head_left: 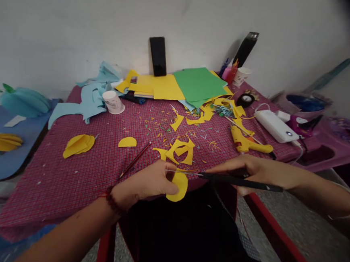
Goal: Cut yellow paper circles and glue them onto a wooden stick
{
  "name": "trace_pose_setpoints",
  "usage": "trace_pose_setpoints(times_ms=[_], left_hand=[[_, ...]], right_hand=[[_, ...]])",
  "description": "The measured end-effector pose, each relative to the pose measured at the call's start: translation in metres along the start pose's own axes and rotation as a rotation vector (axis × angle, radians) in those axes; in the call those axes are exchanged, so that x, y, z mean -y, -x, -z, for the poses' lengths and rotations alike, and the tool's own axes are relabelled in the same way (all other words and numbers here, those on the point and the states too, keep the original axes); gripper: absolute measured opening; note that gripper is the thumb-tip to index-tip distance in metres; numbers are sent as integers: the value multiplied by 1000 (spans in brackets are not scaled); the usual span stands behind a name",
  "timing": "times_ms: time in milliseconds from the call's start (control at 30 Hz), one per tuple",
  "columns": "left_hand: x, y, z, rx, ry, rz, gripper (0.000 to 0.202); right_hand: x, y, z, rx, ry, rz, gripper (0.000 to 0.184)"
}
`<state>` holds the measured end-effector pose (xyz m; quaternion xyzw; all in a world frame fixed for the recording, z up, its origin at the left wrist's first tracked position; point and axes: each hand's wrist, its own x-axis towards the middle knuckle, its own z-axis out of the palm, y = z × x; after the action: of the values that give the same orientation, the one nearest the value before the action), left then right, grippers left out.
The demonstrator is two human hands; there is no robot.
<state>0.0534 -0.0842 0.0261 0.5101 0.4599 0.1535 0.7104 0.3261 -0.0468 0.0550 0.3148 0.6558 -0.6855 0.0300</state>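
Observation:
My left hand (156,179) pinches a round yellow paper piece (180,187) over the table's near edge. In my right hand (250,169) is a pair of black-handled scissors (236,181), their thin blades lying across the top of that paper beside my left fingers. Just beyond sit yellow paper offcuts (181,150) with curved cut-outs. A dark red pencil (135,160) lies left of them, below a yellow half-round piece (127,142). Farther left rests a pile of yellow paper rounds (79,145).
A yellow glue gun (244,139) and a white power bank (276,125) lie right. Green sheets (200,84), blue scraps (92,97), a paper cup (113,102) and an upright phone (158,56) stand toward the wall. Paper pumpkins (24,100) sit on a blue surface left.

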Motion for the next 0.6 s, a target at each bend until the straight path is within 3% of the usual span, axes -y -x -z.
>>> trace_pose_setpoints(times_ms=[267,500,600], left_hand=[[1,-1,3,-13,-55,-23,24],[4,-2,6,-2,-84,-45,27],[5,-1,12,22,-37,-62,26]], right_hand=[[0,-2,2,-13,30,85,59],[-6,-2,-2,-36,24,76,53],[-5,-2,5,-109,99,104,55]])
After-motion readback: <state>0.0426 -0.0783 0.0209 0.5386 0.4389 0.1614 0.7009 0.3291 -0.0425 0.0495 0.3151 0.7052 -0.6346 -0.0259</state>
